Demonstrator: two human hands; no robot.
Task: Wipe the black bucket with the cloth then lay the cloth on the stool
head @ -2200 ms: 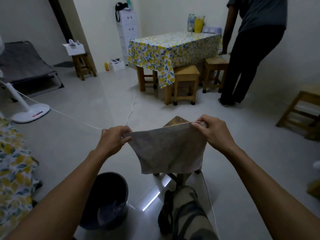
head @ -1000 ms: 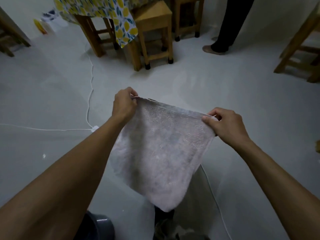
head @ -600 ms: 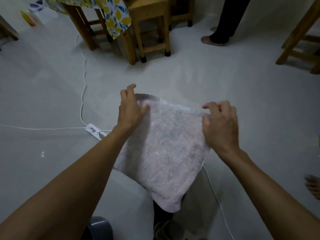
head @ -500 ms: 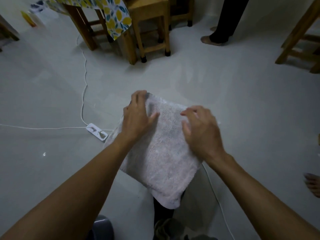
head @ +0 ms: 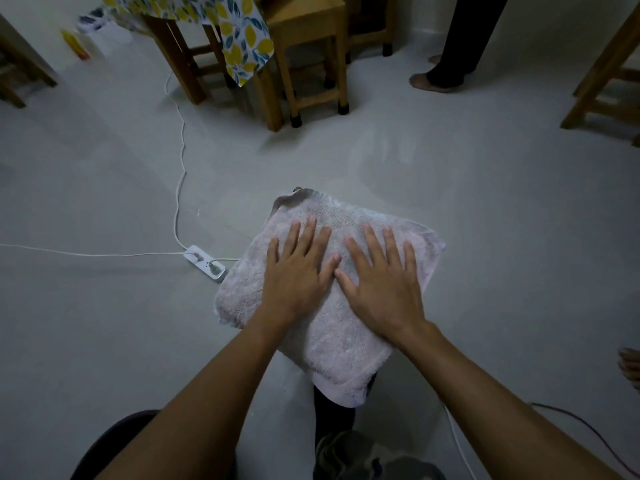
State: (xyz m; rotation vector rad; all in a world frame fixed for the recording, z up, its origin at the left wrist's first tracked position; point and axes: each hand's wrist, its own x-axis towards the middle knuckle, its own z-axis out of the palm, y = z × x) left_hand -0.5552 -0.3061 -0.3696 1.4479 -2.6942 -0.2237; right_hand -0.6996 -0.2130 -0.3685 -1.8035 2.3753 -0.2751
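A pale grey cloth lies spread over the stool and hides its seat; only a dark leg of the stool shows under the near corner. My left hand and my right hand rest flat on the cloth side by side, fingers spread, palms down, holding nothing. A dark curved edge of the black bucket shows at the bottom left, mostly hidden behind my left forearm.
A white power strip with its cable lies on the floor just left of the stool. Wooden stools and a table with a lemon-print cloth stand ahead. Another person's legs are at the upper right; a bare foot is at the right edge.
I lowered the cloth from being held stretched by two corners onto the stool, let go of the corners, and moved both hands flat onto its middle.
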